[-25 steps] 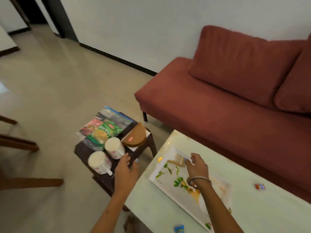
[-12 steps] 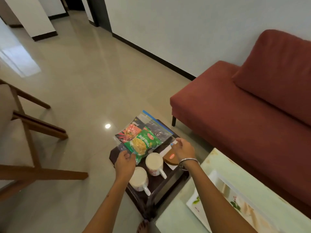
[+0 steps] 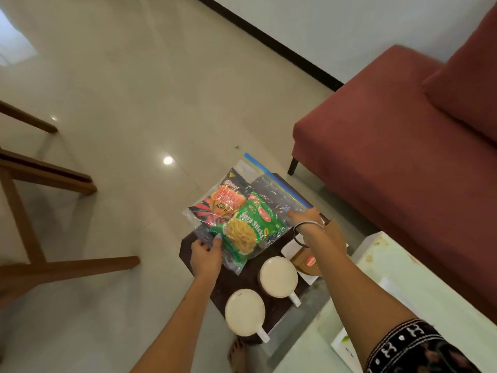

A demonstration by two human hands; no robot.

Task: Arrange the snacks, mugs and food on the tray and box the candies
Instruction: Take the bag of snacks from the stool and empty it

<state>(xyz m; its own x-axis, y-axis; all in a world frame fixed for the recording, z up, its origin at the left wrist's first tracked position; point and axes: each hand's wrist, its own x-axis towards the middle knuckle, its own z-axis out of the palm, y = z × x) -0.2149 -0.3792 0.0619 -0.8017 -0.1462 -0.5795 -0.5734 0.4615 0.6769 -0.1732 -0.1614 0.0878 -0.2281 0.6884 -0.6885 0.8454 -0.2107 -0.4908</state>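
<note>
Since a moment ago: my view has dropped closer over the dark brown low side table, and both my hands have closed in on the clear zip bag with a blue seal strip, whose left part now sticks out past the table's far edge.
Left hand: it pinches the bag's near left corner, thumb on top and fingers curled under the plastic.
Right hand: it grips the bag's right edge just below the blue strip; the fingers are hidden behind the hand, so I can't tell how far they wrap.
Snacks: the green packet of soya sticks lies inside the bag between my two hands, with the orange and black chips packet beside it, farther from me.
Mugs: two white mugs with pale lids, one near my left forearm and one just beyond it, stand on the table close to me (handles toward me).
Food: a brown wedge with a red label sits on a white plate under my right forearm.
Tray: only a corner of the white tray shows, on the pale green table at my right.
</note>
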